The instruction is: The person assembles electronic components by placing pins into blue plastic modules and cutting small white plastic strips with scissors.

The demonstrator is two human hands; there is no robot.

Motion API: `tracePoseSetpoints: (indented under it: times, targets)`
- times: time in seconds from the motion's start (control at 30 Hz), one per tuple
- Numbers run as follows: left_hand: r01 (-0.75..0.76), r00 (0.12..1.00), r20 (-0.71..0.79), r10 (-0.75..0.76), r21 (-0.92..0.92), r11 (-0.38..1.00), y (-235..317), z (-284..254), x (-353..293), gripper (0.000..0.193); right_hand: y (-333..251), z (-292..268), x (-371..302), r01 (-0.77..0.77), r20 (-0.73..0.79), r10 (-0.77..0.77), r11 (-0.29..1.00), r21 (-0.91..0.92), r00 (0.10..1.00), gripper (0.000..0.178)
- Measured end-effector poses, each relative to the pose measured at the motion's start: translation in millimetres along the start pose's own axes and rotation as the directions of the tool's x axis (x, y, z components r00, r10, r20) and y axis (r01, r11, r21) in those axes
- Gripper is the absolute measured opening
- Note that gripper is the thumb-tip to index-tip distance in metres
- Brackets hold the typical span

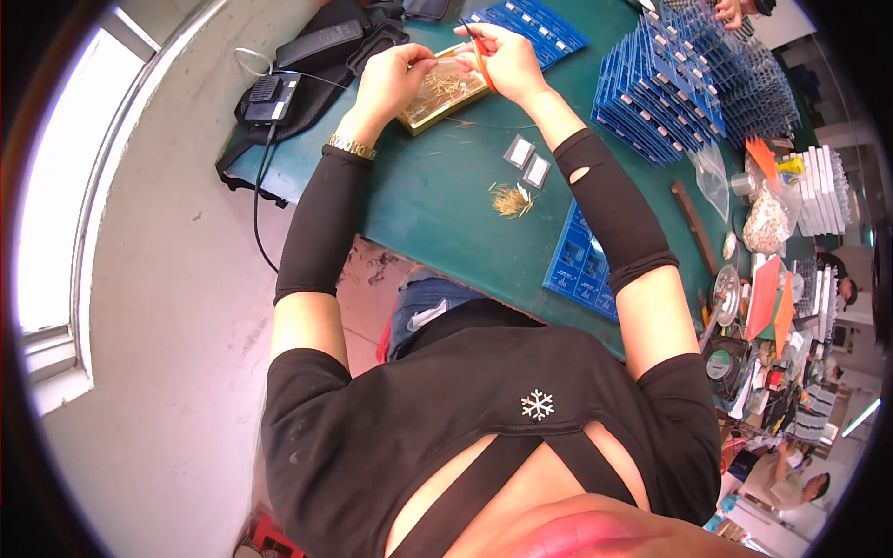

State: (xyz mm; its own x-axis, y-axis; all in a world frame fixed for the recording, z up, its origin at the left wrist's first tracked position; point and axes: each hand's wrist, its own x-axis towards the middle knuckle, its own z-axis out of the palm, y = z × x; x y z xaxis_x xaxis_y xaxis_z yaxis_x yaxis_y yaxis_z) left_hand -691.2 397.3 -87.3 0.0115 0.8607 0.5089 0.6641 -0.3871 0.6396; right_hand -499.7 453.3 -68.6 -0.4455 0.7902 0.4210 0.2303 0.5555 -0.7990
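Note:
My left hand point(398, 76) is over the near-left side of a shallow yellow-rimmed tray point(430, 123). Its thumb and fingers pinch together; whatever is between them is too small to name. Loose thin gold-coloured pins point(448, 86) lie in the tray. At the tray's right side my right hand point(510, 63) is closed round a slim tool with an orange handle point(483, 63) and a dark end pointing away from me; its exact kind is unclear. Closer to me on the green table are a small pile of similar pins point(510, 200) and two small white-and-dark rectangular pieces point(537, 171).
Stacked blue panels point(656, 88) stand at the right, with another blue panel point(579, 260) beneath my right forearm. A black bag point(326, 46) and corded device point(272, 98) sit at the left. Another person's hand point(731, 13) shows at the far right. A brown bar point(693, 223) lies near the right edge.

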Motion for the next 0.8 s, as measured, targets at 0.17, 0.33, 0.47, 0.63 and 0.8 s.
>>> tracePoseSetpoints:
  times: [0.17, 0.33, 0.47, 0.63, 0.8]
  targets:
    - [0.032, 0.999, 0.027, -0.031, -0.032, 0.999, -4.4, -0.5, 0.1, 0.016, -8.5, 2.5, 2.6, -0.091, 0.084, 0.088, 0.995, 0.031, 0.993, 0.033]
    - [0.161, 0.984, 0.100, -0.146, -0.156, 0.975, 5.2, -3.8, 0.9, 0.016, -3.7, 0.6, 2.5, -0.088, 0.134, 0.067, 0.984, 0.154, 0.989, 0.032]
    - [0.176, 0.984, 0.063, -0.167, -0.188, 0.966, 5.2, -5.2, 0.5, 0.014, 0.6, 2.6, 1.7, -0.103, 0.107, 0.099, 0.994, 0.038, 0.989, 0.033]
    - [0.131, 0.991, 0.055, -0.125, -0.114, 0.985, -1.1, -3.3, -2.3, 0.016, -7.8, 5.2, 1.0, -0.224, 0.095, 0.219, 0.973, 0.056, 0.971, 0.036]
    - [-0.049, 0.998, -0.027, 0.050, 0.020, 0.999, -5.3, 5.7, 0.8, 0.020, 5.6, 7.0, 4.6, 0.066, 0.074, -0.067, 0.998, 0.024, 0.995, 0.037]
